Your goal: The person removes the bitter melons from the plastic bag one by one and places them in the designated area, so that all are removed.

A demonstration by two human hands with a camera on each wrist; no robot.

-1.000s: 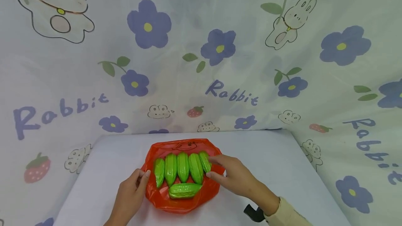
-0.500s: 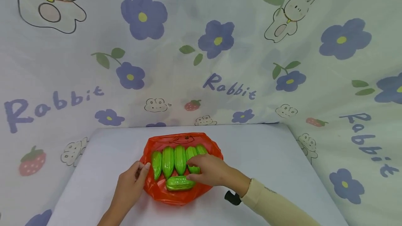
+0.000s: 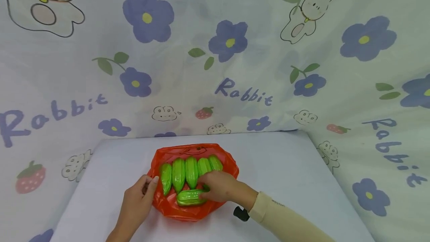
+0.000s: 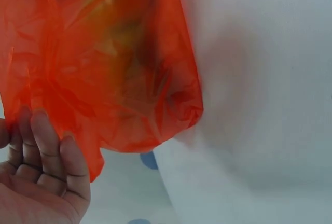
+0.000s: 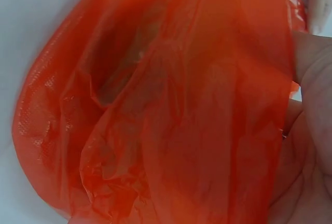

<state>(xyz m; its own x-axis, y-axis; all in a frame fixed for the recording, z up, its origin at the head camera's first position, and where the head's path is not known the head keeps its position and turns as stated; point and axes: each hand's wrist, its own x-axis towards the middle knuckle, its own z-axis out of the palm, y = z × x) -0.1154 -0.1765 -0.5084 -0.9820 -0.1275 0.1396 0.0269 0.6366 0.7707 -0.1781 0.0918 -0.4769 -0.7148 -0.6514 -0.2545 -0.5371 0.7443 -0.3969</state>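
In the head view, a red plastic bag (image 3: pixel 168 212) lies opened wide on the table. Inside it, several shiny green, ribbed, cucumber-like vegetables (image 3: pixel 178 174) stand in a row, with one more vegetable (image 3: pixel 188 198) lying crosswise in front. My left hand (image 3: pixel 138 201) pinches the bag's left rim between thumb and fingers; in the left wrist view its fingers (image 4: pixel 47 136) lie against the film. My right hand (image 3: pixel 220 186) reaches over the bag's right side, thumb overlapping the crosswise vegetable's right end, fingers parted from the thumb. That end is hidden.
The white table (image 3: pixel 275 167) extends around the bag. A small black object (image 3: pixel 241 214) shows beneath the right wrist. Behind and at the sides hangs a curtain (image 3: pixel 181 66) printed with rabbits and purple flowers.
My right hand has moved left and inward, from the rightmost vegetable in the row to the right end of the crosswise one. The left hand keeps its pinch on the bag's rim.
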